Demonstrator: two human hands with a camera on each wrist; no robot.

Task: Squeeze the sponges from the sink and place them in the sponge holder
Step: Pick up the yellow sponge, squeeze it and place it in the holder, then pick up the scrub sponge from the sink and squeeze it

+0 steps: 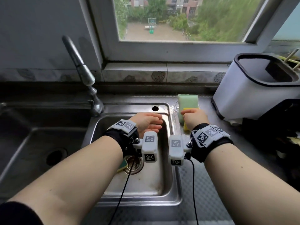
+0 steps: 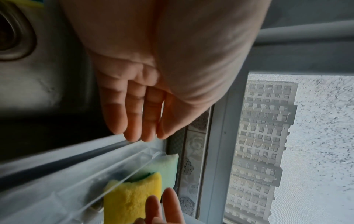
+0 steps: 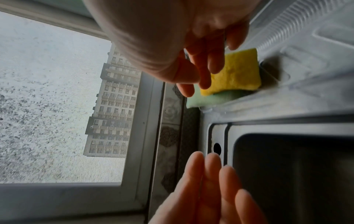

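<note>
The yellow sponge (image 1: 186, 125) lies on top of the pale green sponge (image 1: 186, 101) in the clear sponge holder (image 2: 80, 186) on the steel ledge just right of the sink (image 1: 152, 181), so two sponges look placed, while another yellow-and-green sponge (image 1: 122, 166) remains beside the drain (image 1: 134, 164) and, by that, one squeeze and one placing are left. The right hand (image 1: 195, 118) hovers just over the yellow sponge with loosely curled fingers (image 3: 214, 60) that appear clear of it and hold nothing. The left hand (image 1: 148, 122) hangs over the basin, fingers straight and relaxed, empty.
</note>
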